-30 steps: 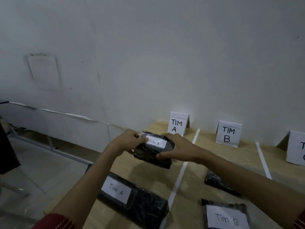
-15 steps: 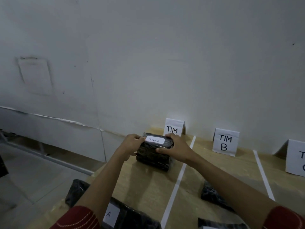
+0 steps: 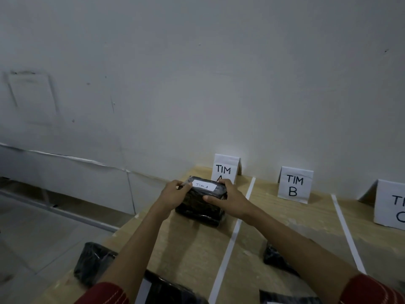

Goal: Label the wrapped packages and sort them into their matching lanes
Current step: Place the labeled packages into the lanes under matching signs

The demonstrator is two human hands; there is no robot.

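Package (image 3: 198,207), black wrap, with a white label (image 3: 205,185) reading "TIM A" on its top face. It is in the leftmost lane of the bench (image 3: 197,249), just in front of the TIM A sign (image 3: 225,166) and left of the white tape line (image 3: 232,242) that borders the lane of the TIM B sign (image 3: 294,185). Its underside appears to meet the bench; contact is not certain.

Left hand (image 3: 175,195) grips the left end, fingers curled over the top edge. Right hand (image 3: 228,199) grips the right end, thumb along the near side. Both grips are closed on the package.

The two-handed hold is probably because the block is bulky and the wrap slick. The label faces up, so it can be checked against the sign.

Judged step: placement in the matching lane, near done, release remaining.

Also noted: a second package (image 3: 92,264) at the near-left bench edge and a third package (image 3: 276,257) in the TIM B lane.
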